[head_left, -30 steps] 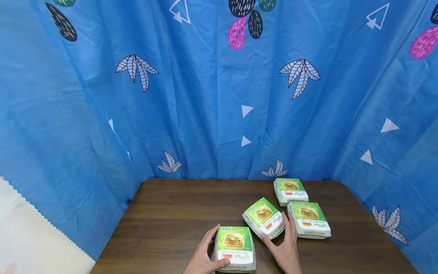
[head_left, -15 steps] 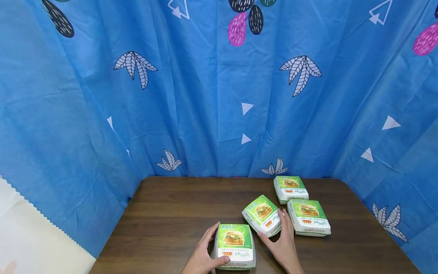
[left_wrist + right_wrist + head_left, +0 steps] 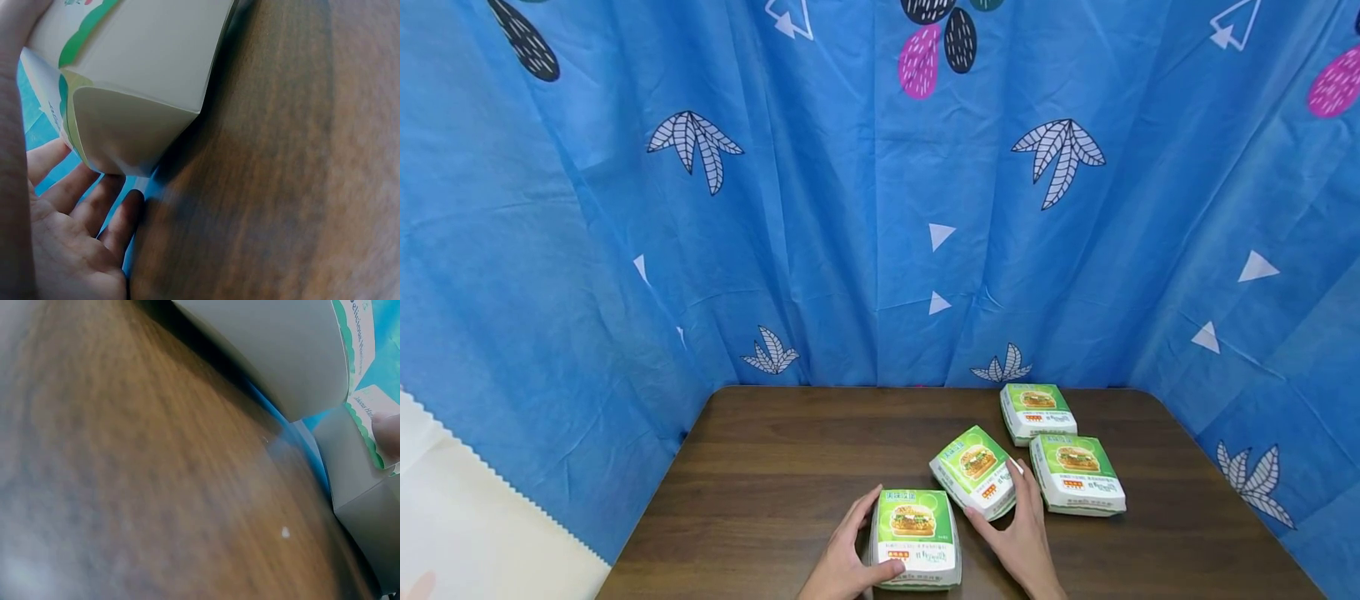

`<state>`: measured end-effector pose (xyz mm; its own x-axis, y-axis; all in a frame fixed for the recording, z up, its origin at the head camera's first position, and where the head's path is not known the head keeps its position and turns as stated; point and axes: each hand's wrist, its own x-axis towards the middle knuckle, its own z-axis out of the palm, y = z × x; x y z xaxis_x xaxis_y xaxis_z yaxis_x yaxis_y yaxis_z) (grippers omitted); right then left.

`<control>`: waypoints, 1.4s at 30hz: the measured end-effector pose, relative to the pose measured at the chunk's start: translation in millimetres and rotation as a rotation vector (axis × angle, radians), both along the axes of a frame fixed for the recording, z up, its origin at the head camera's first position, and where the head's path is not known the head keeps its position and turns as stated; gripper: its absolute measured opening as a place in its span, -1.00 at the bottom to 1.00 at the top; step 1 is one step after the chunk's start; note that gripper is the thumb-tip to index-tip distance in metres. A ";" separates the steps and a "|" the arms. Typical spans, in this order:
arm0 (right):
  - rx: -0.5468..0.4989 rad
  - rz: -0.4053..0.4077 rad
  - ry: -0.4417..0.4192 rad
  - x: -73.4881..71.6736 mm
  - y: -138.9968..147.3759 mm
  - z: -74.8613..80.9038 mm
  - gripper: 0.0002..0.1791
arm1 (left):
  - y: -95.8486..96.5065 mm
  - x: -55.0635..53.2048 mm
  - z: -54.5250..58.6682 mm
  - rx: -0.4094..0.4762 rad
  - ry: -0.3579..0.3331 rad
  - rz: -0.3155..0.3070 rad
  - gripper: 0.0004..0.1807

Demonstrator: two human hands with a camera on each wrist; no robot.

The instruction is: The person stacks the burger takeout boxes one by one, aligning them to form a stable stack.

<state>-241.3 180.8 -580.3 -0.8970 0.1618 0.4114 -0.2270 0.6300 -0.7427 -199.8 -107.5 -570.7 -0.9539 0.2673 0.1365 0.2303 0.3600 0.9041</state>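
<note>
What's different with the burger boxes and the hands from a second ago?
The right hand and the tilted box it holds have shifted a tiny bit left, away from the rightmost box. Nothing was newly grabbed or let go. The left hand holds the front box as before; the rightmost box and back box stayed put.

A hand could pass along the wide stretch of dark brown wood-grain counter (image 3: 760, 483), left of the left grip (image 3: 844, 557); the blue printed fabric curtain (image 3: 835, 267) walls off the back. A square green-and-white cardboard burger box (image 3: 916, 533) blocks the near middle, its angled twin (image 3: 972, 468) close behind. Between that twin and the rightmost burger box (image 3: 1077, 473), the right grip (image 3: 1024, 533) fills the gap. The rearmost burger box (image 3: 1037, 410) obstructs the back (whether it touches the rightmost is unclear). Further right, a strip of counter offers passage.
</note>
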 end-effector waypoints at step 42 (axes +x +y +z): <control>-0.053 0.005 -0.036 5.6 -1.0 1.8 0.02 | 1.0 -1.1 2.5 0.012 -0.066 0.006 0.04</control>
<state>-235.6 179.8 -578.5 -0.9121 0.1775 0.3695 -0.2026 0.5885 -0.7827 -200.9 -106.4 -568.2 -0.9626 0.2600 0.0761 0.1674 0.3500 0.9217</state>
